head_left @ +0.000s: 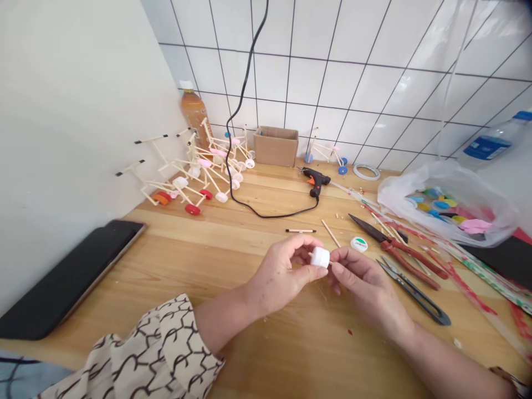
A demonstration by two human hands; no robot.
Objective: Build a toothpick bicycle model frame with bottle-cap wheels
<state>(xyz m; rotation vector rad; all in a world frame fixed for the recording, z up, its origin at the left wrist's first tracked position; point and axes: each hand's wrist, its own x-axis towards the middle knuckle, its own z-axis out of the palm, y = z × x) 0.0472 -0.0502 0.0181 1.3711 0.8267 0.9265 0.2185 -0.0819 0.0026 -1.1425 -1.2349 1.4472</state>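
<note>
My left hand (pixel 286 266) is closed on a white bottle cap (pixel 320 257), with the thumb at its lower side and the fingers behind it. A thin wooden stick (pixel 331 263) comes out of the cap's right side, and my right hand (pixel 361 282) pinches it between thumb and fingers. A short stub of wood shows at the cap's left side. Just beyond my hands lie a stick with black ends (pixel 301 230), a plain wooden stick (pixel 331 233) and a white cap with a green mark (pixel 359 244).
Pliers (pixel 394 246) and thread snips (pixel 411 288) lie right. Behind are a glue gun (pixel 315 180), tape roll (pixel 366 172) and cardboard box (pixel 276 146). Stick models with cap wheels (pixel 193 209) crowd the left, near a phone (pixel 70 277). A plastic bag (pixel 440 183) holds caps.
</note>
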